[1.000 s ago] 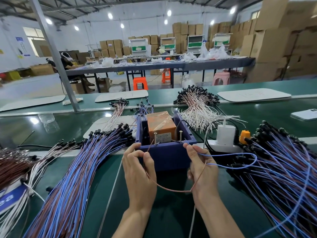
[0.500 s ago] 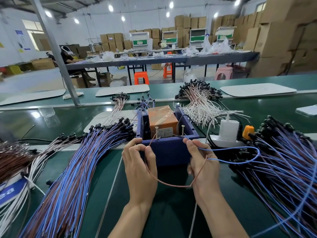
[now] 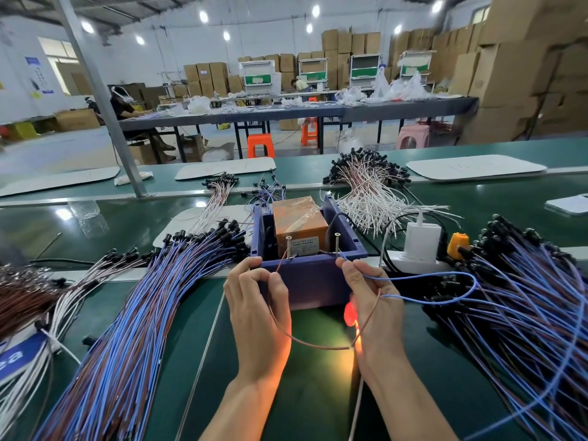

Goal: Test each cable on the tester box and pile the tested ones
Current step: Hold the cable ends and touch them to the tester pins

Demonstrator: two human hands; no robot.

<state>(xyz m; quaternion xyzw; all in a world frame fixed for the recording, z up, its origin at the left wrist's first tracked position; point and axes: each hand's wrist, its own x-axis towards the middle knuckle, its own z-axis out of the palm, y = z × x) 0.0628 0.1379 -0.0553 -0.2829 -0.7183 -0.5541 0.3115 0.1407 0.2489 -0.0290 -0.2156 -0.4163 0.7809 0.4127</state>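
Widest of all is the glossy green belt table [image 3: 318, 396] under both forearms. On it, outward of the left hand [image 3: 257, 308], fans one great heap of blue-and-brown cables [image 3: 143, 313], and outward of the right hand [image 3: 377, 313] lies a second such heap [image 3: 525, 300], each far too many to count. Just beyond the fingertips stands one dark-blue plastic tester box [image 3: 307, 286] holding one orange block [image 3: 299, 224], with two upright metal screws [image 3: 288, 248] at its near rim. The hands sit apart, one by each screw, both clamped on a single thin cable [image 3: 305, 342]: the left pinches its brown lead up to the left screw, the right pinches its blue lead at the right screw, and one small lamp [image 3: 349, 313] glows red at the right palm. I judge the cable feather-light, limp and apt to snag its neighbours, so it is best pinched close to each bare tip, slack hanging between the hands.
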